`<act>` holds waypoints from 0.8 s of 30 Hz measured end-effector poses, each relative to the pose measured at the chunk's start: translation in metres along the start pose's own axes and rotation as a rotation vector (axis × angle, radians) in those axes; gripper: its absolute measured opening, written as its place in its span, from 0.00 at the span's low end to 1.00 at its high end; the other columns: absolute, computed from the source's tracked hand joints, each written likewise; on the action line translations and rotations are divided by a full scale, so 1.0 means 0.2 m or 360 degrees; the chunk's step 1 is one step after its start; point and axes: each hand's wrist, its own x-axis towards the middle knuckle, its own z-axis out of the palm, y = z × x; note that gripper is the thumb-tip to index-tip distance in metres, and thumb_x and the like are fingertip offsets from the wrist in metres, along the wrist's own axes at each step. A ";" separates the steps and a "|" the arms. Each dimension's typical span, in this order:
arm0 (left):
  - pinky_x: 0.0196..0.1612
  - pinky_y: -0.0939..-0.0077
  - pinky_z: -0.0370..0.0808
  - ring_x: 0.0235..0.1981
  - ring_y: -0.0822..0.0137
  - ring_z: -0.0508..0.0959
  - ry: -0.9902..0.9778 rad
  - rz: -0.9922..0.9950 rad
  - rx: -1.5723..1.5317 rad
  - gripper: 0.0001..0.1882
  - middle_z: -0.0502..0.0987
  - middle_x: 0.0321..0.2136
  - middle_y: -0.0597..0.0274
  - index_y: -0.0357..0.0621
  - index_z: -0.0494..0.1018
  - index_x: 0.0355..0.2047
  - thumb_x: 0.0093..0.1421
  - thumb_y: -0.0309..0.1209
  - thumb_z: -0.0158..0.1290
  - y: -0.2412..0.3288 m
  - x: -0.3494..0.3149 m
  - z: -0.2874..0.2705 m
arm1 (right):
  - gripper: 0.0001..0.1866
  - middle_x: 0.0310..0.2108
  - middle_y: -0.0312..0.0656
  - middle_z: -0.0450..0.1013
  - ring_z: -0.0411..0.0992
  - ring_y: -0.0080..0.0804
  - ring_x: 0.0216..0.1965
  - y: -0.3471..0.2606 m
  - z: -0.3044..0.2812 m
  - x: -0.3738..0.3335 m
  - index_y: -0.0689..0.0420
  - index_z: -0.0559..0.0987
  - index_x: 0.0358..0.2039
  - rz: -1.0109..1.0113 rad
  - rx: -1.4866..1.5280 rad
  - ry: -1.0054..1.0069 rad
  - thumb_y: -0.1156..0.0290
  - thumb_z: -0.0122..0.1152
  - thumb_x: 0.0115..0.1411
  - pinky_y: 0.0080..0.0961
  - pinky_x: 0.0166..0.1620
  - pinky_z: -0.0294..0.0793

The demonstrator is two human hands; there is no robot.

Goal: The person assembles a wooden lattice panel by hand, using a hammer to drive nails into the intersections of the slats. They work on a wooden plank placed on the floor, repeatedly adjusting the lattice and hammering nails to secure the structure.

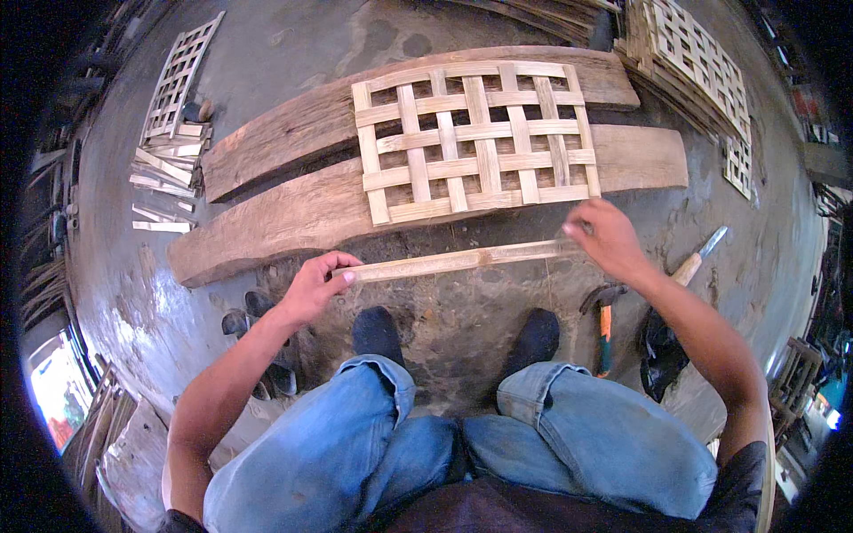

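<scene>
Two planks [293, 124] lie side by side on the grey, stained floor [311, 40], running across the space in front of the person. A lattice [484, 132] of pale woven strips rests over both, right of their middle. At the upper right is a stack [702, 71] of similar lattices; at the upper left another lattice [182, 75] lies beyond a heap [169, 164] of short pale pieces. Right of the person's feet [378, 333], in dark socks, are a hammer [606, 333] with an orange and green handle and, farther right, a blade [711, 242] with a wooden handle. Daylight comes through an opening [60, 386] at the far left.

The person sits low, knees bent in blue jeans [311, 453], both bare forearms reaching forward outside the knees. A single strip [444, 264] is held up between the hands, in front of the near plank and apart from the lattice, its right end slightly farther away.

The left hand [322, 282] is nearly closed, thumb and forefinger pinching the strip's left end. The right hand [609, 235] is at the other end, fingers curled toward the thumb, just below the lattice's near right corner; motion blurs its fingertips, so whether they grip the strip cannot be told.
</scene>
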 end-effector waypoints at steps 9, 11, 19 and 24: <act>0.45 0.75 0.71 0.36 0.71 0.73 -0.0336 0.0279 0.0349 0.34 0.76 0.36 0.64 0.50 0.59 0.68 0.61 0.29 0.54 0.20 0.13 0.01 | 0.09 0.34 0.44 0.73 0.73 0.45 0.40 -0.35 0.27 0.48 0.58 0.81 0.33 -0.0427 -0.0036 0.0100 0.66 0.64 0.58 0.40 0.44 0.73; 0.46 0.74 0.71 0.36 0.69 0.74 -0.0395 0.0289 0.0463 0.41 0.76 0.35 0.64 0.55 0.50 0.73 0.62 0.29 0.54 0.21 0.19 0.02 | 0.08 0.34 0.46 0.73 0.73 0.48 0.43 -0.34 0.27 0.46 0.56 0.80 0.31 -0.0458 -0.0092 0.0000 0.65 0.64 0.56 0.44 0.46 0.73; 0.47 0.73 0.71 0.37 0.68 0.73 -0.0363 0.0368 0.0506 0.41 0.74 0.35 0.63 0.54 0.49 0.73 0.61 0.26 0.52 0.18 0.28 0.02 | 0.09 0.31 0.48 0.78 0.77 0.52 0.35 0.13 0.12 0.00 0.57 0.81 0.31 -0.0407 -0.0853 -0.1027 0.65 0.63 0.55 0.46 0.39 0.77; 0.45 0.76 0.71 0.37 0.73 0.72 -0.0412 0.0165 0.0127 0.34 0.73 0.36 0.68 0.51 0.59 0.69 0.62 0.26 0.53 0.15 0.25 -0.02 | 0.12 0.33 0.47 0.80 0.80 0.41 0.33 0.32 0.07 -0.21 0.58 0.81 0.37 0.0286 0.0177 -0.0067 0.63 0.62 0.59 0.37 0.35 0.78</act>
